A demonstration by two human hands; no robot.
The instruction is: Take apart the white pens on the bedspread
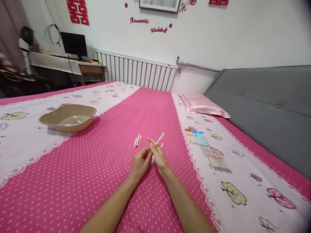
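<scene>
Head view: slim white pens [159,142] w/ pink tips

White pens [157,145] in both hands, tilted, above pink bedspread.

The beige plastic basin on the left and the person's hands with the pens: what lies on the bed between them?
Only bare pink polka-dot bedspread lies between the beige plastic basin and the hands. A few loose white pens sit just beyond the hands, in the head view.

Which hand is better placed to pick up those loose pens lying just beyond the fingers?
Probably the left hand: the loose pens lie just beyond its fingertips, while the right hand already holds pens.
</scene>
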